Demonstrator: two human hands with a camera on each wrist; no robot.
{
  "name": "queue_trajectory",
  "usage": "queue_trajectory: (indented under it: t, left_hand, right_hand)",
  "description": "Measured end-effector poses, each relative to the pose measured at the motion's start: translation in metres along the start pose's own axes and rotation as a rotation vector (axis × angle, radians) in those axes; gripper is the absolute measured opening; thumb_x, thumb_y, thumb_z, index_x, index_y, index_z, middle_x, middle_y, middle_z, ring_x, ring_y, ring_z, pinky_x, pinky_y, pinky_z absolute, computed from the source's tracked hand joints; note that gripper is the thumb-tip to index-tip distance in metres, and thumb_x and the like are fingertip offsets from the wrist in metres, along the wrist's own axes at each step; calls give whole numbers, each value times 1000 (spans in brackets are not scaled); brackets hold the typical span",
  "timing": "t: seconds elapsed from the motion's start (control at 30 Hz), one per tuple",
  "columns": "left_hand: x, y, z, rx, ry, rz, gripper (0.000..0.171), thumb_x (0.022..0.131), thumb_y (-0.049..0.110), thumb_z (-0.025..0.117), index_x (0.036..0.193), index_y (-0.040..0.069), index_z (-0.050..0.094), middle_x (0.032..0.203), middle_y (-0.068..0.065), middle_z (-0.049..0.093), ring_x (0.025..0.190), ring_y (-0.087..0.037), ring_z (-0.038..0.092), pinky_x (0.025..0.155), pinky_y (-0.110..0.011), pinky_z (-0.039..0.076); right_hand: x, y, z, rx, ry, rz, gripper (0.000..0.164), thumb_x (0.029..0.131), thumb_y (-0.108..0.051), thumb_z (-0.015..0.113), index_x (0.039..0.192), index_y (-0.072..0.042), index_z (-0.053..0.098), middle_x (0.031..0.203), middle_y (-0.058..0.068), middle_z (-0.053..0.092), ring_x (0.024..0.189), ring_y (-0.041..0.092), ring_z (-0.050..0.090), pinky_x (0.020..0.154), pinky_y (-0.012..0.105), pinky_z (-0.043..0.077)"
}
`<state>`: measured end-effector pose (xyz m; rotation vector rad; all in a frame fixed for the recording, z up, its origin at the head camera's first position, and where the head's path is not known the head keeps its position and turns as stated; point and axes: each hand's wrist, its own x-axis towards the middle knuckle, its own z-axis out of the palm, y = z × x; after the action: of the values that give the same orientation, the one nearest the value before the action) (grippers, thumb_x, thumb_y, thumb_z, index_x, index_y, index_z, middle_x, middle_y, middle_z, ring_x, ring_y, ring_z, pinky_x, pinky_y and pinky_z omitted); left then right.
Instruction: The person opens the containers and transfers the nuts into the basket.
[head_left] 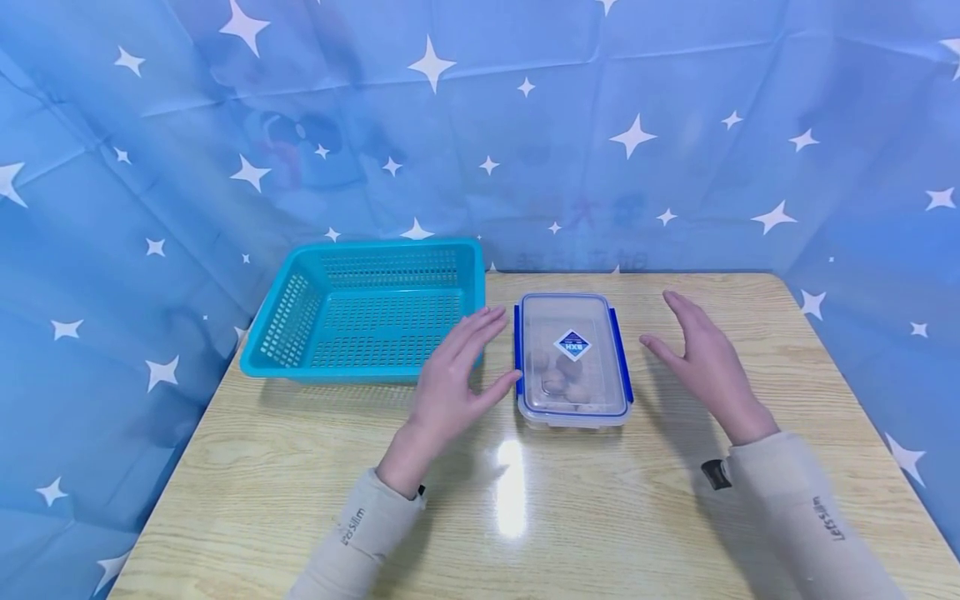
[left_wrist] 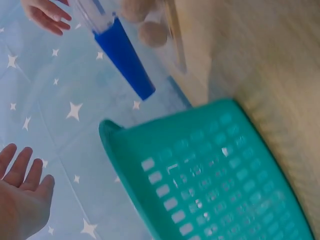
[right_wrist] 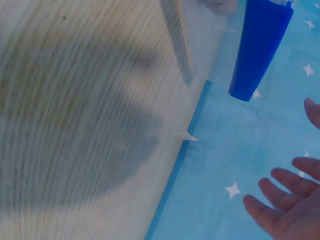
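Observation:
A clear food storage container [head_left: 551, 383] with a blue-rimmed lid sits on the table between the hands. Through its lid show several round brownish items [left_wrist: 153, 34] gathered toward the near end. Blue locking flaps [left_wrist: 125, 57] run along both long sides. My left hand [head_left: 453, 375] hovers at the container's left side, fingers extended and thumb tip close to the left flap. To the right, my right hand [head_left: 705, 358] is held apart from the container, thumb and fingers spread. Neither hand holds anything.
A teal perforated plastic basket [head_left: 360, 375] stands at the back left of the wooden table [head_left: 585, 517], close beside the left hand. Behind the table hangs a blue curtain [head_left: 555, 150] with white stars, which also covers both sides.

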<state>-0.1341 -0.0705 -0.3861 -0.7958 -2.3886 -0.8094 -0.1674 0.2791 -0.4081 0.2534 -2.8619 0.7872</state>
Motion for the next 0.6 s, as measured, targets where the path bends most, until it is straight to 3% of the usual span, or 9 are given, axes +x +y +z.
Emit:
queue_trajectory:
  t: [0.2,0.33,0.43,0.6]
  left_hand:
    - [-6,7,14,-22,-26,44,68,85,35,75,144,10,51,149,-5,53,140,-25,48,119,-38,38]
    - [-10,12,23,-60,-85,26,71,87,37,73,147,10,47,152,-5,50,141,-25,47,118,-38,39]
    - [-13,15,29,-89,-144,-20,75,88,40,73,150,12,43,155,-4,46,143,-25,45,118,-39,40]
    - [-16,19,36,-126,-261,-164,89,87,49,72,158,20,27,160,-3,39,147,-23,39,119,-43,38]
  right_hand:
    - [-1,-3,8,-2,-11,1,76,100,-41,59,158,-5,25,157,28,33,142,51,33,110,69,31]
    - [-2,-6,13,3,-24,8,75,99,-40,60,157,-5,26,156,28,34,141,51,34,110,69,32]
    - [-4,-8,16,1,-27,1,74,99,-36,62,157,-4,27,155,29,36,140,52,35,110,69,33]
    - [-5,-9,22,-1,-27,-13,73,99,-35,63,155,-3,30,153,29,38,139,51,37,109,68,34]
